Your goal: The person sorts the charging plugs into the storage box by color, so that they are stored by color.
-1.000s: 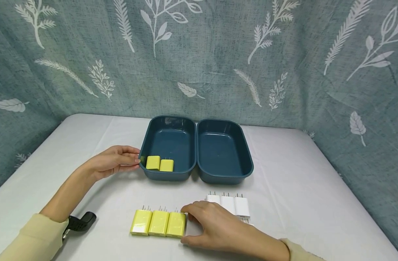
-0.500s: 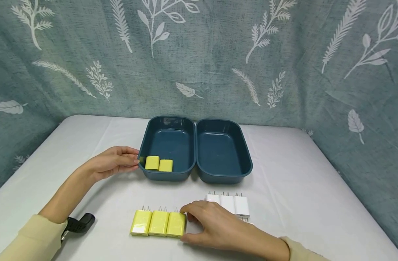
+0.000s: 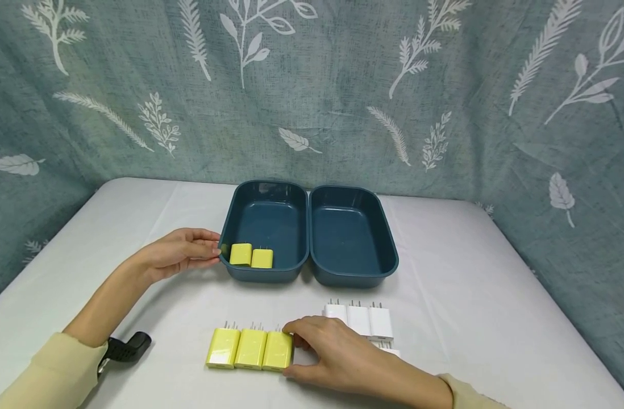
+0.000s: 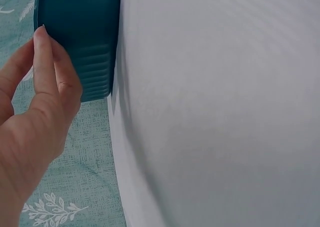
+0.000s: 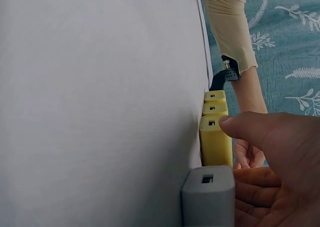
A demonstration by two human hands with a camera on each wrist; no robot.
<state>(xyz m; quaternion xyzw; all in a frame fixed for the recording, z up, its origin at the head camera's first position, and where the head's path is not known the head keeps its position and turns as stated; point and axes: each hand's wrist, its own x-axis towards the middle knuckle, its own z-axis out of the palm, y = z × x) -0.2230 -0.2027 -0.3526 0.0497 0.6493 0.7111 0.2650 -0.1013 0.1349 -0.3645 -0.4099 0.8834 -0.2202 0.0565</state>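
My left hand [image 3: 176, 254] holds the near left rim of a dark blue plastic tray [image 3: 266, 275], with thumb and fingertips at the edge. Two yellow chargers [image 3: 241, 254] lie in that tray's near left corner. On the white cloth, three yellow plug chargers [image 3: 250, 348] lie side by side, prongs pointing away. My right hand [image 3: 345, 355] pinches the rightmost yellow charger [image 3: 278, 351], index finger at its prong end and thumb at its port end. In the right wrist view the thumb [image 5: 250, 126] touches that charger's edge, while the other fingers are partly hidden behind a white charger [image 5: 207, 197].
A second dark blue tray [image 3: 353, 281] stands against the first one's right side. Several white chargers [image 3: 359, 321] lie behind the right hand, which partly covers them. A black strap device [image 3: 128, 347] is on the left wrist. A leaf-patterned curtain [image 3: 337, 142] hangs behind the table.
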